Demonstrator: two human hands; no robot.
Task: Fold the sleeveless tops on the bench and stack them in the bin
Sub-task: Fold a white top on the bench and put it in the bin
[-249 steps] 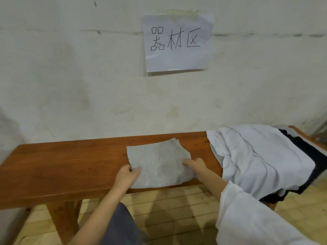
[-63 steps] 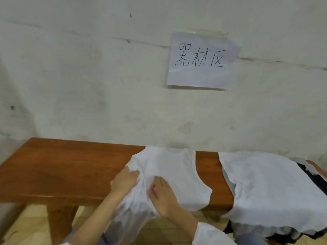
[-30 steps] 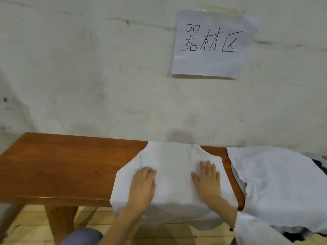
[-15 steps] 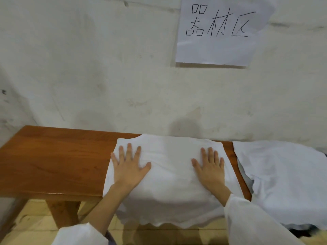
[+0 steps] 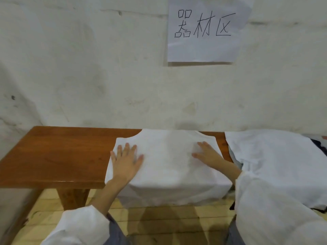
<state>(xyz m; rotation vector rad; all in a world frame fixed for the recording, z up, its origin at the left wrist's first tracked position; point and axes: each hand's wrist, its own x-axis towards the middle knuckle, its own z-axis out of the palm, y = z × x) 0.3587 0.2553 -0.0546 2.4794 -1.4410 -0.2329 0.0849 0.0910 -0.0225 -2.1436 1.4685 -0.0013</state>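
Note:
A white sleeveless top (image 5: 168, 161) lies spread flat across the wooden bench (image 5: 58, 156), its neckline toward the wall and its hem hanging over the front edge. My left hand (image 5: 126, 160) presses flat on the top's left side, fingers straight and spread. My right hand (image 5: 208, 153) rests flat on its right side, fingers straight. No bin is in view.
A pile of more tops (image 5: 276, 163), white over dark ones, covers the bench's right end and droops over the front. The wall runs right behind the bench, with a paper sign (image 5: 203, 30) taped to it. Bare bench surface lies to the left. Wooden floor (image 5: 159, 223) below.
Over the last second both hands slid apart and toward the wall, smoothing the white top flat. Earlier, a folded grey top lay on the bench; it is gone from view.

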